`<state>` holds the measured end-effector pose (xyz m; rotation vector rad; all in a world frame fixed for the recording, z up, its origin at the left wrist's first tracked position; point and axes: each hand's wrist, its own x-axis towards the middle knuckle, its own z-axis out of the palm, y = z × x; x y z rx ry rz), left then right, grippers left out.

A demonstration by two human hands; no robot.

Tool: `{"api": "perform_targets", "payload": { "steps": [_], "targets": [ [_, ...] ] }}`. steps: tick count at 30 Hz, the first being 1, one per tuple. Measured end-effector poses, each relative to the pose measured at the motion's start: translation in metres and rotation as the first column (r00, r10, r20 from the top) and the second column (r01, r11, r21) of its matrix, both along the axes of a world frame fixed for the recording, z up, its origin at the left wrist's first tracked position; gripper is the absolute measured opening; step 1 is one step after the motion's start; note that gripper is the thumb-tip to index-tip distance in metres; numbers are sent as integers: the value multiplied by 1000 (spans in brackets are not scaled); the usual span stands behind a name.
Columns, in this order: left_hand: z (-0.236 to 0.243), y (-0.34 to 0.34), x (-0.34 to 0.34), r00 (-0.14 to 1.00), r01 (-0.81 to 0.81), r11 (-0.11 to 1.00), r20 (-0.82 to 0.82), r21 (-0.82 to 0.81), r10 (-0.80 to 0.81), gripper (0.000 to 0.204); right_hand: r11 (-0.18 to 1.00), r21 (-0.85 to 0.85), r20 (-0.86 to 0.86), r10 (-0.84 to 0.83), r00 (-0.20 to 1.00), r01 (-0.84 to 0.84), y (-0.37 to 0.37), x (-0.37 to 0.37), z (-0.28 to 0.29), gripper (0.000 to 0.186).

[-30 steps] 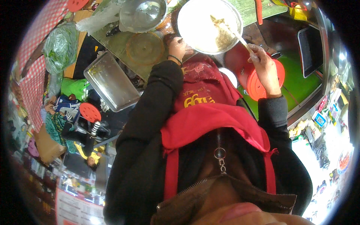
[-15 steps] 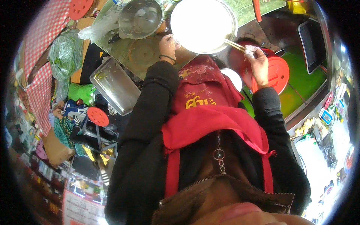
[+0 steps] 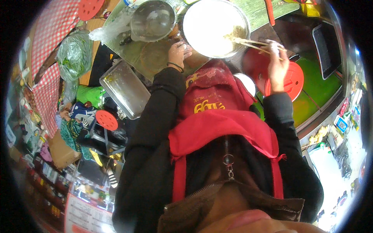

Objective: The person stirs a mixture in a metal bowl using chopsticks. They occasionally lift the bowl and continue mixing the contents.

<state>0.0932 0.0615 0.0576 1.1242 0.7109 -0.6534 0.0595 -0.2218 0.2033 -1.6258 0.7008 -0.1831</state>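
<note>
A large white-looking bowl (image 3: 208,27) holds a pale substance with some yellowish-brown mixture (image 3: 234,35) at its right side. My right hand (image 3: 278,68) grips wooden chopsticks (image 3: 252,42), their tips in that mixture. My left hand (image 3: 177,55), fingers bent and slightly apart, rests beside the bowl's lower left, apparently holding nothing; whether it touches the rim is unclear. A steel bowl (image 3: 151,17) and a clear plastic bag (image 3: 101,34) are at the left on a green board (image 3: 274,11).
A steel tray (image 3: 124,91), bagged greens (image 3: 74,54) and checked cloth (image 3: 48,105) lie left. A red lidded container (image 3: 287,83) and dark tray (image 3: 326,52) are right. Another person's striped-clad limb (image 3: 112,178) shows lower left near a red stool (image 3: 107,120).
The chopsticks have swung within the bowl, and my right hand has moved right. My left hand has shifted slightly down-left from one second ago. The other person's limbs have moved.
</note>
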Motion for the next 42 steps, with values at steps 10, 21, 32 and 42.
{"api": "perform_targets", "payload": {
  "steps": [10, 21, 32, 42],
  "targets": [
    [-1, -2, -5, 998, 54, 999, 15, -7, -54, 25, 726, -560, -149, 386, 910, -400, 33, 35, -67, 18],
    [-31, 0, -22, 1000, -13, 949, -19, -315, 8, 23, 663, -482, 6, 656, 755, -573, 71, 26, -40, 22],
    [-33, -2, -28, 997, 61, 953, 63, -296, -45, 23, 611, -526, 16, 702, 712, -592, 78, -6, -34, 24],
    [-24, -3, -26, 994, 113, 979, 31, -170, -109, 23, 903, -243, -122, 335, 934, -356, 25, -2, -24, 18]
  ]
}}
